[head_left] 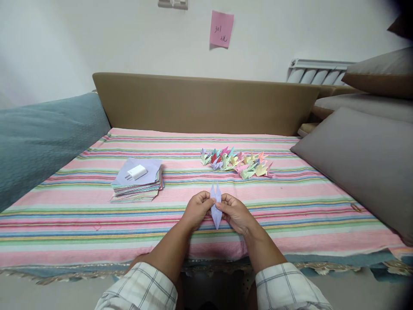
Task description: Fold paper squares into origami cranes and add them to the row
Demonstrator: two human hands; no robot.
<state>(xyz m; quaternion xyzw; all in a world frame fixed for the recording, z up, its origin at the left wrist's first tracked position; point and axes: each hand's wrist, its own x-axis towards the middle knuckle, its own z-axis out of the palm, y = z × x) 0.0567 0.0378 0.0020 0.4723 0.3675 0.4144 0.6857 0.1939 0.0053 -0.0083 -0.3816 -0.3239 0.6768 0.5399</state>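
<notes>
Between my two hands is a lavender piece of folded origami paper [216, 217], a narrow diamond with two points at its far end and one point toward me. My left hand [197, 209] pinches its left side, thumb on top. From the right, my right hand [236, 212] grips the other side, its thumb also pressing on the paper. Parts of the fingers under the paper are hidden. Beyond my hands lies a cluster of folded paper cranes [237, 162] in several colours.
To the left, a stack of square paper [138, 189] carries a white charger plug [137, 172]. All this rests on a striped cloth [80, 206]. Grey cushions [361, 159] border the right side, a blue-grey armrest [45, 137] the left. A brown backrest [206, 103] stands behind.
</notes>
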